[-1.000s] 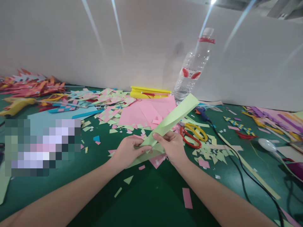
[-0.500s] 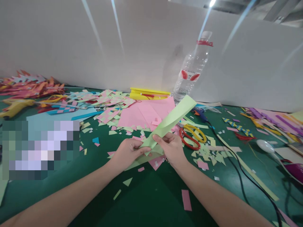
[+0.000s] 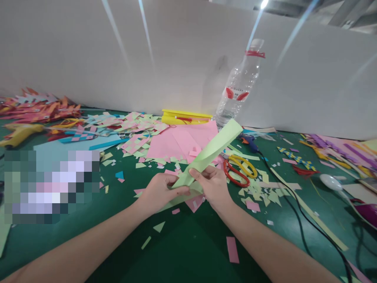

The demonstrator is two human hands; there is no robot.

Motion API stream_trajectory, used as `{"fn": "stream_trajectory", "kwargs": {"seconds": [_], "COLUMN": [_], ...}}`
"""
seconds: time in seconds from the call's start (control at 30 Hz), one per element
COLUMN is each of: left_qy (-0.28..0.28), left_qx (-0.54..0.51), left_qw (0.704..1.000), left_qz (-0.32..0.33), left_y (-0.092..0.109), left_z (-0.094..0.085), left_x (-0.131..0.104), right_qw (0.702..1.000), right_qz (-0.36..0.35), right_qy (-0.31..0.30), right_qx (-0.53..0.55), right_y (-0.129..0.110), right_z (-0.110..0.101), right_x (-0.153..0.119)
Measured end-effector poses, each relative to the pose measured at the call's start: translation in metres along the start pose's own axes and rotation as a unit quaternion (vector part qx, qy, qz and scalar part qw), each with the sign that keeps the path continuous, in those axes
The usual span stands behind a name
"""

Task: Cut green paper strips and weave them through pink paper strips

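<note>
Across the table, the left hand pinches the paper near its low end; the right hand, thumb on top, grips it just beside. The paper slants up rightward, near the scissors, pink sheets beyond.

Paper scraps (plus scissors) show a craft workspace.

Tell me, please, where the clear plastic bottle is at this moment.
In the head view, the bottle is right of centre, at the back of the green table by the wall, just right of the pink paper.
</note>
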State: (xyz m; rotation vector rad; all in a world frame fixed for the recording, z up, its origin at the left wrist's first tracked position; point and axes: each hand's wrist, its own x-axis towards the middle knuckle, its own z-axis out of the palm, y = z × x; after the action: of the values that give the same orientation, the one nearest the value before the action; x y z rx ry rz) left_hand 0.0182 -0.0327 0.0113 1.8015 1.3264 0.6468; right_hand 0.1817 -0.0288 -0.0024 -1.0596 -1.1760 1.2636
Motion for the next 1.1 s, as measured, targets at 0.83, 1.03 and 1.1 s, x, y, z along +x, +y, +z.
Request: {"fn": "stream_trajectory", "kwargs": {"seconds": [0.83, 1.03, 1.1], "left_qy": [-0.011, -0.012, -0.015], "left_qx": [0.068, 0.058, 0.057], "left_qw": [0.997, 0.997, 0.997], "left_qz": [0.027, 0.04, 0.045], "left_y": [-0.001, -0.002, -0.001], "left_z": [-0.001, -0.002, -0.002], "left_x": [-0.003, -0.004, -0.003], "right_qw": [0.987, 0.988, 0.988], "right_qz": [0.033, 0.032, 0.022], "right_qy": [0.037, 0.035, 0.047], "right_qx": [0.155, 0.149, 0.145], "right_y": [0.0, -0.007, -0.007], "right_z": [-0.005, -0.017, -0.023], "right_x": [0.012, 0.021, 0.025]}}
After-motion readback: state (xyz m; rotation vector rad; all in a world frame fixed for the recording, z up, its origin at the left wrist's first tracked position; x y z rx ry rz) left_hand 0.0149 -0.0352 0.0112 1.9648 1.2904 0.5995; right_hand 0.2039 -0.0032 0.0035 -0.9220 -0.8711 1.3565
